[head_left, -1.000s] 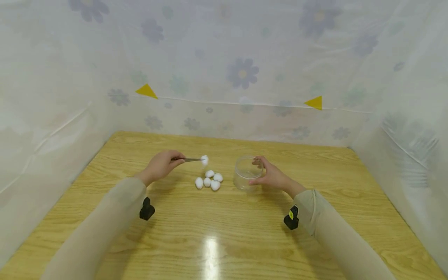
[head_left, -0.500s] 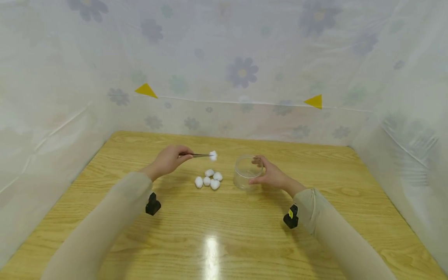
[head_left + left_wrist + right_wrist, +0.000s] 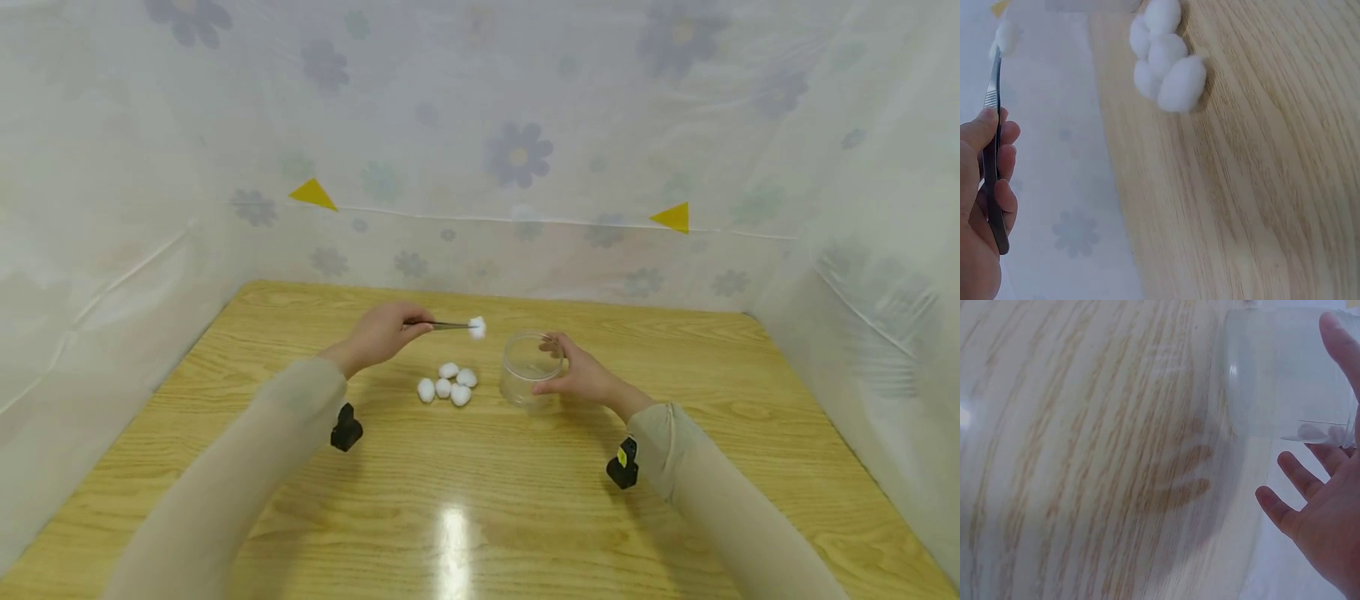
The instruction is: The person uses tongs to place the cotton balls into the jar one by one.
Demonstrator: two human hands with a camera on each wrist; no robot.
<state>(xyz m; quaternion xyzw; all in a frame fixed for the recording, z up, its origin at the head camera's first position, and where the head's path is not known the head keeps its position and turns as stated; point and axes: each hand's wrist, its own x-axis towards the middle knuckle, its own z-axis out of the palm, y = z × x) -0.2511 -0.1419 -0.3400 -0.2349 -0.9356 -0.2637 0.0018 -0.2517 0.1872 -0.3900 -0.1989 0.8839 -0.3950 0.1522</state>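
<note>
My left hand [image 3: 382, 335] pinches metal tweezers [image 3: 448, 326] between thumb and fingers, their tips pointing right. A white cotton ball [image 3: 477, 327] is caught in the tips, up in the air left of the jar and behind the pile. In the left wrist view the tweezers [image 3: 995, 156] lie along my fingers, the cotton ball [image 3: 1005, 39] at their end. My right hand [image 3: 585, 377] holds a clear, round plastic jar [image 3: 521, 387] from its right side, thumb in front and fingers behind. In the right wrist view the jar [image 3: 1285, 375] shows nothing inside.
Several loose cotton balls [image 3: 443, 388] lie clustered on the wooden table [image 3: 450, 467], left of the jar. A flower-printed curtain [image 3: 480, 150] stands behind the table and along both sides. Two yellow triangles [image 3: 671, 218] mark the back curtain.
My left hand has moved right and farther back, carrying the cotton ball in the tweezers toward the jar's side. My right hand and the jar have stayed in place.
</note>
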